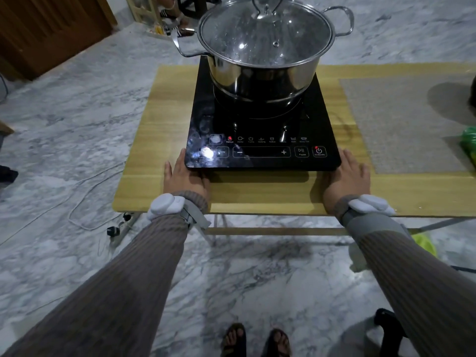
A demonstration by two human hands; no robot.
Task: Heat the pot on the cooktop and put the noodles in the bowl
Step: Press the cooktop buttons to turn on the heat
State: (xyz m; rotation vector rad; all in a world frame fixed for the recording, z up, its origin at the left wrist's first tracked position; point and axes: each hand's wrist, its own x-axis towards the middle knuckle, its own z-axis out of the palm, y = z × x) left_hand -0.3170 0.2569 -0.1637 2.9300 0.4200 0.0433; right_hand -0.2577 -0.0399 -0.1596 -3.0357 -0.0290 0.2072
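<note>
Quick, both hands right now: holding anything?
Left hand: open, flat on the table at the cooktop's left front corner, holding nothing.
Right hand: open, flat on the table at the right front corner, holding nothing.

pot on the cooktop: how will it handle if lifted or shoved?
The pot looks like rigid steel, probably heavy if filled; contents can't be seen. Its glass lid sits loose, so tilting may shift it. On the glossy cooktop it would likely slide rather than tip.
</note>
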